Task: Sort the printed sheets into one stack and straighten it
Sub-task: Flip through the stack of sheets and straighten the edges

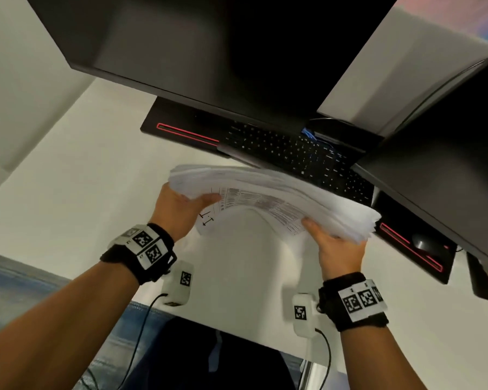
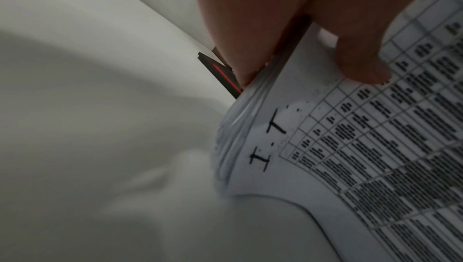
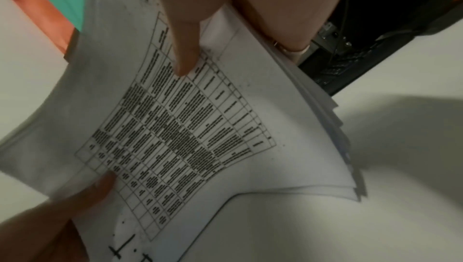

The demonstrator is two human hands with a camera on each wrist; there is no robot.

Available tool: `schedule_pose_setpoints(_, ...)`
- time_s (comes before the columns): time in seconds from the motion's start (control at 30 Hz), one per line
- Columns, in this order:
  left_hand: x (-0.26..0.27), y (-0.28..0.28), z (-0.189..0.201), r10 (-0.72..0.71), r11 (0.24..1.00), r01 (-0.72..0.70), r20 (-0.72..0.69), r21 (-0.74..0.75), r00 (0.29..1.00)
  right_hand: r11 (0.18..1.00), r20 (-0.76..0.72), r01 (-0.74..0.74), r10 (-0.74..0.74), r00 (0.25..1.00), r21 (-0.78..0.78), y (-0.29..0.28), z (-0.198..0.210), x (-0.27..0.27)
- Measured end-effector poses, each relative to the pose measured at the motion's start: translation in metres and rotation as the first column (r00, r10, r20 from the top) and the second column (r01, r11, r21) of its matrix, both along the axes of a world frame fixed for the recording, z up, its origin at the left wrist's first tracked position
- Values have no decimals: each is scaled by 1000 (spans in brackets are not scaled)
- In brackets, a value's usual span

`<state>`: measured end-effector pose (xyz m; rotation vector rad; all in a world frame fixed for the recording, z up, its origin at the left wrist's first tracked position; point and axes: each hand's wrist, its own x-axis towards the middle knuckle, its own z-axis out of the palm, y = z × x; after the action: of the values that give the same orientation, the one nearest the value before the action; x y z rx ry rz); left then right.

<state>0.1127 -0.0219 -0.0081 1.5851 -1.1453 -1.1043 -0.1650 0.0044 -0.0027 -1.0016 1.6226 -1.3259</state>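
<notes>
- The stack of printed sheets [image 1: 279, 192] hides the fingers of both hands in the head view; only thumbs and the backs of the hands show there.
- The print on the facing sheet is a ruled table, too blurred to read; large letters near its left edge look like "I.T".
- The stack's far side is out of sight in every view, and its right-hand edges fan out unevenly.
- The monitor [image 1: 223, 52] is cut off at the top, and the keyboard [image 1: 293, 153] lies partly under it and behind the paper.
- A mouse [image 1: 421, 244] at the right is dim and hard to make out.
- The left hand [image 1: 178, 209] grips the stack's left end, thumb [image 2: 355, 48] pressed on the printed face, fingers behind.
- The right hand [image 1: 340, 253] grips the right end the same way, thumb [image 3: 185, 48] on the table print.
- The stack is held between the hands above the white desk [image 1: 82, 170], bowed, with its middle arched up and away from the person.
- In the right wrist view the left hand's thumb touches the sheet's lower left.
</notes>
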Motion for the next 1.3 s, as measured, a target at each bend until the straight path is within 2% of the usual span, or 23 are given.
schedule_pose_setpoints(0.1,-6,-1,15,27,999,-28,-43,-21,999,997,50,78,-78,996,-15,-2,10,1)
schedule_pose_setpoints(0.27,-13,8,35,153,978,-140,71,-156,986,980,22,104,-102,995,-168,3,39,18)
schedule_pose_setpoints(0.4,-5,4,38,186,965,-157,125,-208,975,981,40,127,-122,992,-149,0,42,20)
schedule_pose_setpoints(0.43,-1,0,31,151,979,-125,153,-164,977,987,24,122,-120,992,-102,-5,35,18)
schedule_pose_setpoints(0.5,7,-7,8,87,995,-92,137,26,987,995,-4,56,-55,998,81,-13,6,11)
schedule_pose_setpoints(0.57,16,-6,-18,16,955,-47,109,293,994,935,-7,-82,90,996,344,-14,-27,5)
schedule_pose_setpoints(0.6,18,-3,-26,-52,927,2,123,374,991,891,-41,-131,165,985,434,-12,-43,4)
schedule_pose_setpoints(0.63,17,1,-32,-144,903,74,136,423,980,864,-87,-156,224,971,479,-9,-55,4)
schedule_pose_setpoints(0.7,12,4,-36,-284,870,188,151,456,947,845,-131,-132,230,964,518,-5,-70,6)
schedule_pose_setpoints(0.77,10,4,-33,-313,850,205,153,485,938,837,-102,-90,172,980,540,-4,-73,6)
schedule_pose_setpoints(0.83,13,0,-29,-316,851,234,102,470,943,849,-67,-68,121,990,524,-5,-73,4)
schedule_pose_setpoints(0.9,18,0,-30,-323,863,242,116,444,939,867,-94,-63,125,988,494,-3,-68,4)
schedule_pose_setpoints(1.0,16,8,-31,-189,918,129,127,376,974,903,10,-24,21,1000,430,1,-53,8)
schedule_pose_setpoints(1.1,15,11,-23,-112,972,84,119,218,987,951,113,7,-44,993,310,2,-29,6)
schedule_pose_setpoints(1.17,15,12,-8,-77,994,71,81,84,994,986,108,42,-60,992,164,4,-8,0)
schedule_pose_setpoints(1.23,16,13,5,-76,995,83,122,-56,990,998,78,69,-69,995,9,6,15,-1)
schedule_pose_setpoints(1.3,18,11,12,-120,980,144,176,-135,977,995,33,62,-60,998,-76,9,32,3)
